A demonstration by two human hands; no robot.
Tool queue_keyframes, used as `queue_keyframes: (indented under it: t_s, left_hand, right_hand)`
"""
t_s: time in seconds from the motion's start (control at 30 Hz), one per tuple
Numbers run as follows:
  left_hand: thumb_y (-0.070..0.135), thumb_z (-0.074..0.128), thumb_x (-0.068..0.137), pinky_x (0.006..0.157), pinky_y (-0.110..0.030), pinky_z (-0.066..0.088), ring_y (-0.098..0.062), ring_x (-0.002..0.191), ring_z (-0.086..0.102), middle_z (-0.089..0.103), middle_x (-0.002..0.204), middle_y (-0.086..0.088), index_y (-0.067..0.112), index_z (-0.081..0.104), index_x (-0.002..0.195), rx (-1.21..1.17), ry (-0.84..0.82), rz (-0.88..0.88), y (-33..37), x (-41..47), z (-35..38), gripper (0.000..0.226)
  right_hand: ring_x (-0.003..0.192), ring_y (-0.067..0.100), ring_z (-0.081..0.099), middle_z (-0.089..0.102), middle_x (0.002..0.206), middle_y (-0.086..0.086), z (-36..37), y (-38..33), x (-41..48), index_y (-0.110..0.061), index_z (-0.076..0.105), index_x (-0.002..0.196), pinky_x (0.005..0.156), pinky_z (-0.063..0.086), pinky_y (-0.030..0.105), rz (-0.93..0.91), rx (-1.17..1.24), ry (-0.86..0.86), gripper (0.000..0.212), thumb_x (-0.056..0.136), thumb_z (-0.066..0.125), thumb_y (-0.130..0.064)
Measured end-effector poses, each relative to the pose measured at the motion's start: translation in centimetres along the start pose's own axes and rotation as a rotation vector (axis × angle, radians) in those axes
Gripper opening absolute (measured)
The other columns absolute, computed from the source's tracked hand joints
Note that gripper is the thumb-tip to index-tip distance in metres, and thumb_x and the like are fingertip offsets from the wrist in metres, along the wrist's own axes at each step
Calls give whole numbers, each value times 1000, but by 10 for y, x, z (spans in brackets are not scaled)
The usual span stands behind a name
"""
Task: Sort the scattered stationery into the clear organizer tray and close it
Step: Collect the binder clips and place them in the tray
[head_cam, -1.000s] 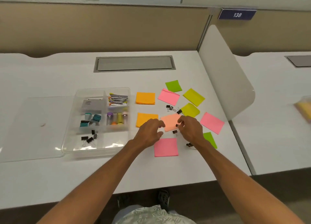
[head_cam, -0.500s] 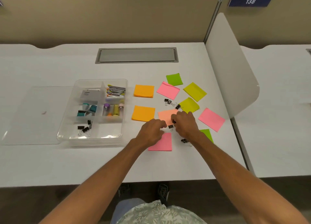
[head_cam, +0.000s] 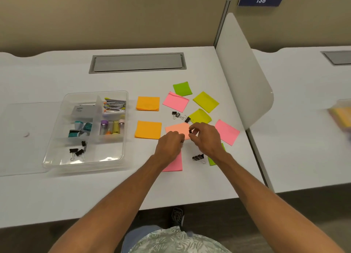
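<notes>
Tray [head_cam: 106, 152] stands open toward the surface's [head_cam: 95, 192] left edge, lid [head_cam: 22, 138] lying left of it, already holding staplers [head_cam: 114, 105], tape [head_cam: 79, 129] and a few clips [head_cam: 77, 152]. Sticky notes [head_cam: 148, 129] and loose clips [head_cam: 198, 157] lie unsorted right of it. Left hand [head_cam: 169, 146] is curled, contents unclear; right hand [head_cam: 207, 138] pinches a black clip [head_cam: 190, 131] over the peach note [head_cam: 176, 129].

Tray top: organizer tray [head_cam: 85, 164] open-topped, reachable from above.
Tray to notes: narrow bare strip of desk [head_cam: 131, 116], with orange sticky notes [head_cam: 148, 129] bordering it.
Right edge: upright divider panel [head_cam: 245, 77] walls off the desk.
Near side: broad bare surface.
</notes>
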State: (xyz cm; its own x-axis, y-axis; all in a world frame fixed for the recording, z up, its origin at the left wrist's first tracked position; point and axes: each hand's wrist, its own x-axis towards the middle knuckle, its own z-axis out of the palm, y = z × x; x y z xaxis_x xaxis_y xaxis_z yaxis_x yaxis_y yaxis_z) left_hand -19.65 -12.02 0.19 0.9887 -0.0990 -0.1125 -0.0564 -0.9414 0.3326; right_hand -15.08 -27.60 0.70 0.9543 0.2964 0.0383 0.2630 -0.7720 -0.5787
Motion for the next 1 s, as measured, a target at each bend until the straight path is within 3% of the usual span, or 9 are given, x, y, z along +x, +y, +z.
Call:
queue_keyframes:
  t_s: [0.23,0.37,0.57,0.67,0.77,0.87,0.93,1.0]
  left_hand:
    - [17,60,87,70,-36,50,-23,90,63,69,96,-4,12,66,94,-260,145,-101,-19,0,-25,11]
    - [15,61,81,63,-40,50,-24,76,64,68,82,-8,10,55,82,-516,177,-200,-52,-14,-52,8]
    - [11,63,81,59,-30,44,-15,66,57,64,75,-4,11,52,77,-589,233,-302,-110,-44,-87,12]
    - [11,66,82,63,-25,45,-14,68,60,67,75,-3,12,59,77,-592,239,-343,-141,-63,-100,9]
    - [10,73,77,65,-19,48,-14,71,64,70,75,-1,11,69,76,-640,275,-406,-172,-81,-112,5]
    - [8,80,73,57,-4,42,-2,61,62,68,69,4,10,75,78,-651,327,-485,-202,-99,-126,8]
    - [14,83,72,55,-4,44,2,63,63,70,73,5,13,77,84,-638,354,-556,-222,-111,-133,14]
    - [15,83,73,65,-8,51,-4,72,67,74,84,2,14,78,91,-628,361,-597,-243,-122,-138,20]
  right_hand:
    - [65,-1,55,70,80,-5,-1,-17,6,-18,73,91,66,44,25,36,215,9,13,78,74,-24]
    - [71,9,60,69,81,-5,7,-49,15,-17,69,84,67,48,29,21,321,-42,13,78,76,-26]
    - [68,20,61,66,73,5,37,-112,33,-12,60,76,64,49,37,9,452,-117,24,73,81,-24]
    - [62,12,57,66,69,1,57,-143,39,-14,62,74,60,45,31,-15,488,-171,26,72,83,-28]
    - [61,14,62,69,67,4,76,-176,41,-15,64,73,57,47,25,-41,531,-238,26,71,85,-29]
    - [65,24,65,69,67,3,97,-209,41,-19,65,73,58,50,34,-92,529,-297,23,70,85,-30]
    - [66,27,65,69,68,2,111,-230,41,-17,66,74,58,53,37,-113,491,-322,22,72,84,-28]
    - [64,29,65,69,69,6,125,-249,39,-12,66,77,56,58,42,-114,490,-349,19,75,83,-22]
